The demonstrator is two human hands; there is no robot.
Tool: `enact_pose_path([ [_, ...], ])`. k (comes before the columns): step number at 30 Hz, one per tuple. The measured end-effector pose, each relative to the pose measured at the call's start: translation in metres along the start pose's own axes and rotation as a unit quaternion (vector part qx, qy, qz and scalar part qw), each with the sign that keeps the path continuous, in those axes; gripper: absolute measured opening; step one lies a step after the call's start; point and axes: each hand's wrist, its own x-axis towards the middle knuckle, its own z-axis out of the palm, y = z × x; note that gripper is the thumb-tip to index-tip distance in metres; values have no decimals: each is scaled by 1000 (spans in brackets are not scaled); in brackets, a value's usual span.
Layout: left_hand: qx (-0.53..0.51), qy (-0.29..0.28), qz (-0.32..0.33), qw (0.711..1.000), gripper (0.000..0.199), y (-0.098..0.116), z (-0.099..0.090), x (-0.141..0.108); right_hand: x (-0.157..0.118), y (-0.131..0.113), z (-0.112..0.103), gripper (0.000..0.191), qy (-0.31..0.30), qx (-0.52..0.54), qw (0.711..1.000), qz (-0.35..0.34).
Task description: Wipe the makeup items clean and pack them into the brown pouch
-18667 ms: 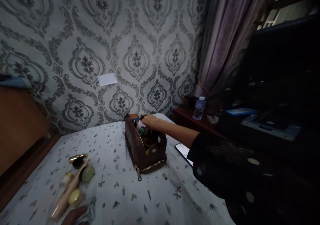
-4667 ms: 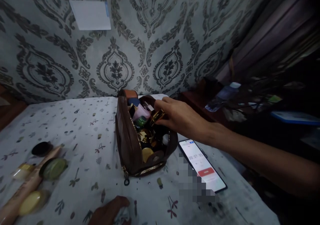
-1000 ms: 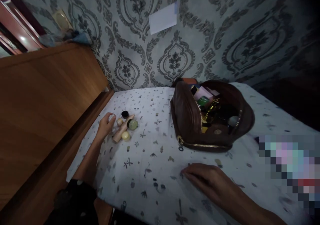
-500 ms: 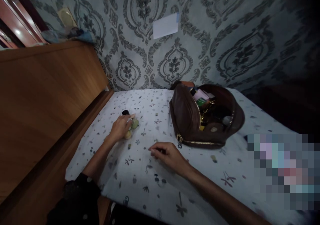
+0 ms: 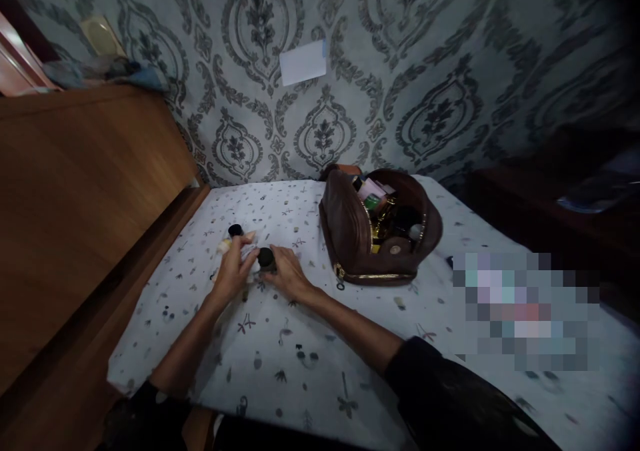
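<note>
Centrally, right hand (image 5: 291,277), grip clamped on round dark jar (image 5: 267,259), left hand (image 5: 232,272), grip hard to tell, smooth brown bag (image 5: 344,217).

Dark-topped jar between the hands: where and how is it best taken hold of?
Likely around the round side of the dark-topped jar, below its top, coming from the right, where the right hand curves around it; the top faces up, and the left hand crowds the opposite side.

Right hand (image 5: 290,274) grips dark-topped jar (image 5: 267,259); left hand (image 5: 234,269) at its other side. Brown zip bag (image 5: 346,223), open, filled, on patterned white cloth (image 5: 270,327).
</note>
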Motion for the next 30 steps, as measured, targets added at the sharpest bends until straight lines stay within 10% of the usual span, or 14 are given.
enact_pose_path([
  [7,4,41,77,996,25,6,-5,-2,0,-14,-2,34,33,-18,999,25],
  [14,37,-27,201,979,23,22,63,-44,-60,10,-16,29,80,-48,995,21],
  [18,16,-49,156,986,26,29,83,-55,-86,23,-27,30,93,0,995,-22],
  [30,-51,-102,12,993,27,40,61,-39,-84,21,-37,37,50,-4,999,7],
])
